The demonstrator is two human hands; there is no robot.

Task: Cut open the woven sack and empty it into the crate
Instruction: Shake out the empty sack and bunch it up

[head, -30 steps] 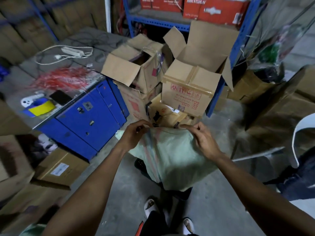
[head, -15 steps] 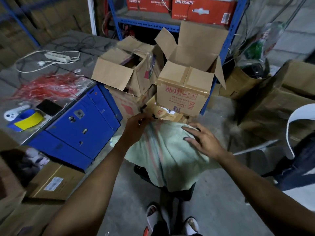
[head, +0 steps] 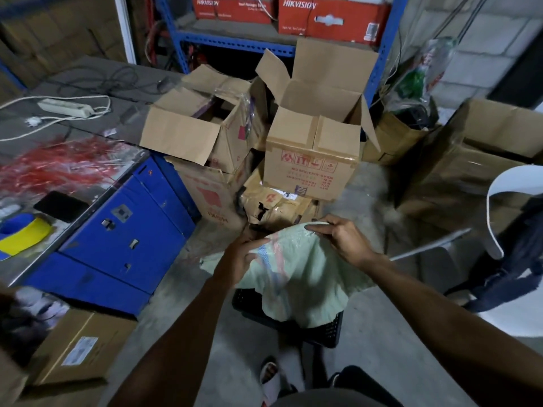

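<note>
Pale green woven sack (head: 296,277) draped over black crate (head: 329,330), both hands' (head: 244,254) (head: 343,239) grip pinching its top edge

matt woven plastic sack (head: 296,277), perforated black plastic crate (head: 329,330), rough concrete floor (head: 235,348).

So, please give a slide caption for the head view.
Both hands hold a pale green woven sack over a black crate.

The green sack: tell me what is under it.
A black crate sits under the sack, which both hands hold by its top edge. Only the crate's near wall and left corner show; its inside is covered.
</note>
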